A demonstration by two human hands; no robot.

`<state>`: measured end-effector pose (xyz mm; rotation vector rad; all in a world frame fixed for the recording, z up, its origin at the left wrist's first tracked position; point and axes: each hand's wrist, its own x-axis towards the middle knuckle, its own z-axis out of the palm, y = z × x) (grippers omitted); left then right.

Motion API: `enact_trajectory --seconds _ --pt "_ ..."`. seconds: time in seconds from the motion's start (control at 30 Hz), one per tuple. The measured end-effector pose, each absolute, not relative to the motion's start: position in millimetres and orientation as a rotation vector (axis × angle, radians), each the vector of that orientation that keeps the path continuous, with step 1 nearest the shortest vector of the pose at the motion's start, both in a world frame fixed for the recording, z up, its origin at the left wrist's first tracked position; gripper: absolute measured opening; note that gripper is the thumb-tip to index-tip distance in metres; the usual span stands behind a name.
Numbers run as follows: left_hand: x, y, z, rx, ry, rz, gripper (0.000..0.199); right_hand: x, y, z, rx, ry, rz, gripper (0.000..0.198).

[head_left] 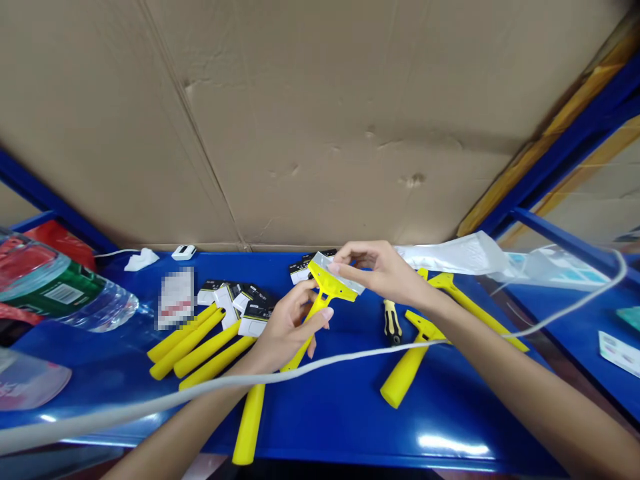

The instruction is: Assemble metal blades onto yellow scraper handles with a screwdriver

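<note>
A yellow scraper (325, 288) is held up over the blue table, its wide head tilted away from me. My left hand (290, 323) is closed around its handle, just below the head. With thumb and fingers together, my right hand (377, 267) pinches the silvery blade (345, 275) along the head's far edge. To the left lie several yellow scrapers (200, 347) whose heads are covered by black-and-white cards (257, 317). On the right, another yellow scraper (407, 367) lies near a small screwdriver (392, 323), and a long-handled one (480, 310) rests behind my right forearm.
A white cable (350, 358) crosses in front of both forearms. At left are a big water bottle (65, 287), a clear plastic cup (30, 379) and a small white device (184, 253). A white plastic bag (450, 255) lies at the back, before a cardboard wall (320, 133).
</note>
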<state>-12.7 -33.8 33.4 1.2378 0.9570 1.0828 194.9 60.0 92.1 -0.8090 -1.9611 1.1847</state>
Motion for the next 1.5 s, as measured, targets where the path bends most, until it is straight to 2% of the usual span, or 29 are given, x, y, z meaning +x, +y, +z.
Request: enact_trajectory --seconds 0.13,0.3,0.67,0.83,0.93,1.03,1.1,1.23,1.5 --pt "-14 -35 36 1.234 0.883 1.073 0.054 191 60 84 -0.806 -1.994 1.207 0.032" --pt "-12 -38 35 1.232 0.905 1.110 0.039 186 54 76 -0.793 -2.042 1.191 0.031" --pt "-15 -32 21 1.203 1.001 1.097 0.042 183 56 105 -0.779 -2.477 0.969 0.039" --pt "-17 -31 24 1.137 1.061 1.221 0.039 190 70 118 -0.720 -2.489 1.011 0.046" --pt "-18 -31 30 1.119 1.091 1.348 0.038 210 97 109 -0.867 -2.482 0.838 0.045" --pt "-19 -31 36 1.093 1.094 1.440 0.038 234 135 85 -1.156 -2.618 0.539 0.027" --pt "-20 -30 38 1.072 1.106 1.480 0.038 245 155 67 -1.349 -2.766 0.575 0.023" --pt "-23 -29 38 1.055 1.123 1.496 0.036 249 169 44 -1.517 -2.863 0.667 0.041" --pt "-22 -27 43 1.015 1.134 1.445 0.039 243 161 43 -1.485 -2.897 0.693 0.026"
